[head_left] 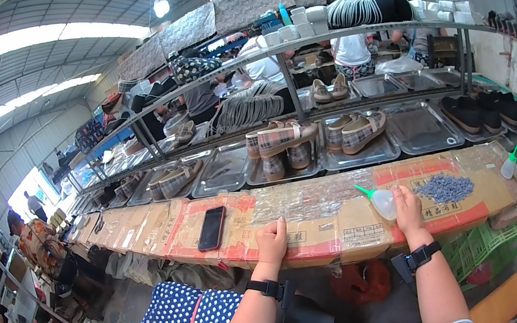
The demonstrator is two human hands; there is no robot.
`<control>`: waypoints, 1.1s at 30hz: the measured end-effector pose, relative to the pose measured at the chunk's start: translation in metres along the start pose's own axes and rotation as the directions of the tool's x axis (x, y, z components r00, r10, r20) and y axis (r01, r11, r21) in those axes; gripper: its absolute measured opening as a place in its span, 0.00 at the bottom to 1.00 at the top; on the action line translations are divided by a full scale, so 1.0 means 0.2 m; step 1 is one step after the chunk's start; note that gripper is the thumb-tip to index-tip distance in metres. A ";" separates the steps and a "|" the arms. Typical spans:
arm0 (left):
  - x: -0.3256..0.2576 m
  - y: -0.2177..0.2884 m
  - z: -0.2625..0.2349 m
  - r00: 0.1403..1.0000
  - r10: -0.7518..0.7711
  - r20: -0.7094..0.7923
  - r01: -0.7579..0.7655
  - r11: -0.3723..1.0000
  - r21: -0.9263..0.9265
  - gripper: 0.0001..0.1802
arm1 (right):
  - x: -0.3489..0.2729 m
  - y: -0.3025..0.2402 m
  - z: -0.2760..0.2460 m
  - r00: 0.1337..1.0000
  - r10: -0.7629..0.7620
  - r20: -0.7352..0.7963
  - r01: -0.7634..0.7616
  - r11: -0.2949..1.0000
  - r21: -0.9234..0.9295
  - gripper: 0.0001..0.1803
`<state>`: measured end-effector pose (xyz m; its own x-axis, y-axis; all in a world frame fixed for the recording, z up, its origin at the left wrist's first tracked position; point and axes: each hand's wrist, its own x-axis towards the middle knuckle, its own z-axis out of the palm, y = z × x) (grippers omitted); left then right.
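My right hand [407,211] is closed round a clear squeeze bottle [384,204] with a green nozzle. The nozzle points left, over the cardboard-covered bench [304,214]. My left hand [271,240] rests in a fist at the bench's near edge, thumb up; the inside of the fist is hidden. Left of it a dark phone [212,228] lies flat. Beyond my right hand is a pile of small grey-blue pieces [445,188]. A second squeeze bottle [509,166], also green-tipped, stands upright at the bench's far right end.
Behind the bench runs a metal rack [279,61] with trays [423,130] and plaid shoes [355,131]. Black shoes [464,113] sit at its right. A green crate [498,235] stands under the bench's right end. Several people work beyond; another person [42,248] is at the left.
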<state>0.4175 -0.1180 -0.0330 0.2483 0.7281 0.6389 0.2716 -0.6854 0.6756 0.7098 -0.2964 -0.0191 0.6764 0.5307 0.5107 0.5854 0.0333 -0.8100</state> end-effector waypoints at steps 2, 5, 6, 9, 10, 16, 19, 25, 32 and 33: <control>0.00 0.00 0.00 1.000 0.003 0.003 -0.003 1.000 0.001 0.28 | 0.00 0.00 0.00 1.000 0.001 -0.002 -0.001 1.000 -0.002 0.22; 0.00 0.00 -0.01 1.000 0.002 0.006 -0.002 1.000 -0.005 0.28 | 0.00 0.00 0.00 1.000 0.011 0.000 -0.011 1.000 0.005 0.22; 0.00 0.00 -0.01 1.000 0.000 0.006 0.000 1.000 -0.012 0.28 | 0.00 0.00 0.00 1.000 0.006 0.000 -0.006 1.000 0.004 0.22; 0.00 0.00 -0.01 1.000 0.009 0.001 -0.009 1.000 -0.008 0.28 | 0.00 0.00 0.00 1.000 0.000 -0.003 0.000 1.000 0.005 0.22; 0.00 0.00 -0.01 1.000 0.009 0.001 -0.009 1.000 -0.008 0.28 | 0.00 -0.01 0.01 1.000 -0.002 -0.006 0.002 1.000 0.009 0.22; 0.00 0.00 0.00 1.000 0.000 0.007 0.000 1.000 -0.016 0.28 | 0.00 -0.01 0.00 1.000 -0.006 -0.009 0.006 1.000 0.007 0.22; 0.00 -0.01 0.00 1.000 0.000 0.011 0.001 1.000 -0.017 0.28 | -0.01 0.00 0.01 1.000 -0.005 -0.012 0.005 1.000 0.001 0.22; 0.00 -0.02 0.00 1.000 0.001 0.003 -0.001 1.000 0.000 0.28 | -0.01 -0.02 0.01 1.000 -0.010 -0.015 0.011 1.000 0.007 0.22; 0.00 -0.03 -0.01 1.000 -0.024 0.020 0.024 0.999 -0.026 0.28 | -0.01 -0.03 0.01 1.000 -0.009 -0.006 0.009 1.000 -0.001 0.22; 0.00 -0.02 0.00 0.999 -0.029 0.024 0.029 0.999 -0.027 0.28 | -0.01 -0.02 0.00 1.000 -0.005 -0.004 0.005 1.000 -0.004 0.22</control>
<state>0.4158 -0.1153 -0.0354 0.2624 0.7473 0.6104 0.2537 -0.6638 0.7036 0.7057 -0.2966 -0.0162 0.6752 0.5271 0.5161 0.5908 0.0325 -0.8062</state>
